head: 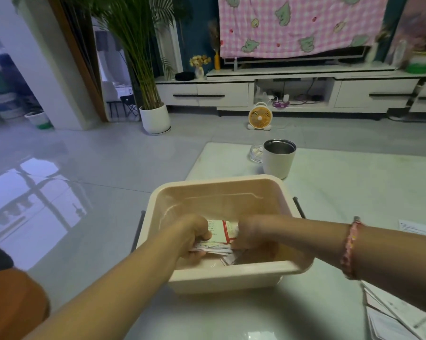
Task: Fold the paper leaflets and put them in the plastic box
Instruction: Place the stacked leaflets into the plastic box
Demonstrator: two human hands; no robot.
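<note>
- The folded leaflets (pixel 218 233), a small stack with red and white print on top, sit low inside the plastic box (pixel 227 274), just below the frame's centre.
- The left hand (pixel 194 235) grasps the stack's left end, thumb on top and fingers curled beneath.
- The right hand (pixel 252 235) lies over the stack's right end and hides it; it is blurred, so I cannot tell whether it grips or only presses.
- The beige box stands on the pale tabletop (pixel 354 187), at its left edge; the near wall covers the box's floor and more paper lying there.
- A braided bracelet (pixel 350 249) circles the right wrist.
- Loose sheets (pixel 398 317) lie at the lower right; another sheet (pixel 419 228) shows at the right edge.
- Behind the box stands a white tumbler (pixel 279 159), with a glass ashtray (pixel 255 153) just beside it.
- On the floor beyond: an orange fan (pixel 260 117) and a potted plant (pixel 155 117).
- At the top, a pink checked cloth (pixel 300 25) hangs above a white cabinet (pixel 221 94).
</note>
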